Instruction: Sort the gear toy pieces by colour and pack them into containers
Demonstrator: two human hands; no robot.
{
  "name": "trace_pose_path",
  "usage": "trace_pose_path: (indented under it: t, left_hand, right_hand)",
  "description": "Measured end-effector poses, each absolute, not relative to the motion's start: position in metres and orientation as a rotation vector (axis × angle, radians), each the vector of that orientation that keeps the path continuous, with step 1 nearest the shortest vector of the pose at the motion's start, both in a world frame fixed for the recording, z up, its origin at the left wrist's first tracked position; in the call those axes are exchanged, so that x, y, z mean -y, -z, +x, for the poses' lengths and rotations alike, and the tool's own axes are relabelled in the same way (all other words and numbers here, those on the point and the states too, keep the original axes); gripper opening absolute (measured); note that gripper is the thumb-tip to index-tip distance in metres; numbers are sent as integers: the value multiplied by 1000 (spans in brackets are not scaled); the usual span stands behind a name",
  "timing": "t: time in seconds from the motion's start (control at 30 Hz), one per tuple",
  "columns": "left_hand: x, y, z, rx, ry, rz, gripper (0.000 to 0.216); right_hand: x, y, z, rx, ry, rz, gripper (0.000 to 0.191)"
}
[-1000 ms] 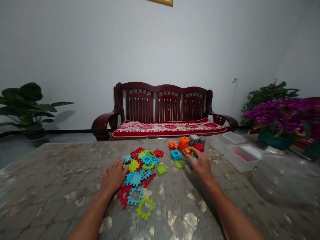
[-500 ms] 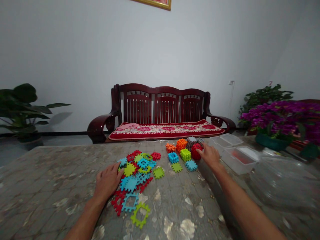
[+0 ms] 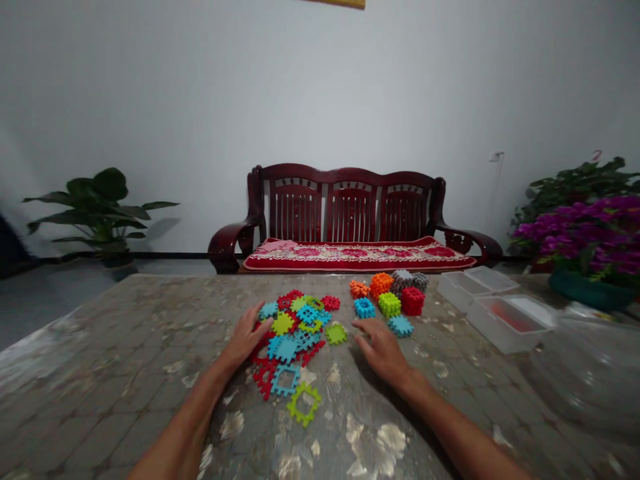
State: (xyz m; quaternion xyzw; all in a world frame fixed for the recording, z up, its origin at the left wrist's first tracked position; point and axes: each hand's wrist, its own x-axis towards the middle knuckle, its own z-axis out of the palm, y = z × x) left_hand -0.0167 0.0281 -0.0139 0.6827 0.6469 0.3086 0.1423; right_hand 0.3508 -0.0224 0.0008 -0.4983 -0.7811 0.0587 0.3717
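Note:
My left hand (image 3: 247, 337) rests at the left edge of a loose pile of interlocking plastic tiles (image 3: 287, 348) in red, blue and green, its fingers and thumb apart. My right hand (image 3: 383, 350) is low over the table, fingers stretched toward the left, with nothing visible in them. A flat green tile (image 3: 336, 334) lies between the pile and this hand. Just beyond are tile stacks: blue (image 3: 365, 307), green (image 3: 389, 305), red (image 3: 413, 301), orange (image 3: 381, 285) and grey (image 3: 402, 281). A light blue tile stack (image 3: 401, 326) lies nearest the right hand.
Clear plastic boxes (image 3: 505, 327) stand on the right of the table (image 3: 150, 347), with a transparent lidded container (image 3: 585, 360) nearer me. Purple flowers (image 3: 590, 233) in a green pot are behind them. A wooden bench (image 3: 350, 210) with a red cover stands beyond the table.
My right hand has left the red stack and come left and nearer me, now covering where a green tile lay. The view has swung left. My left hand stays at the pile.

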Motion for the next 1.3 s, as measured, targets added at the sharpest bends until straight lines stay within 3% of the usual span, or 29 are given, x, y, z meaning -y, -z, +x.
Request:
trace_pose_path:
  t: [0.2,0.37,0.7,0.9,1.07,1.3]
  left_hand:
    - [13,-10,-21,-1676,-508,2268,104]
    - [62,-10,6,-1557,-172,2400,128]
    - [68,-9,87,-1909,-235,2311,91]
    - [50,-4,111,-2027,-343,2238,85]
    - [34,-14,89,-2131,-487,2174,62]
    - [13,-8,32,-2525,-574,1770,56]
  right_hand:
    - [46,16,313,2192,-142,-1311,54]
    - [43,17,314,2209,-135,-1432,55]
    - [35,29,323,2094,-170,-1391,43]
    - [31,26,327,1960,-225,-1364,39]
    - [53,1,324,2044,-287,-1338,30]
    - [75,-20,325,2324,-391,-1271,31]
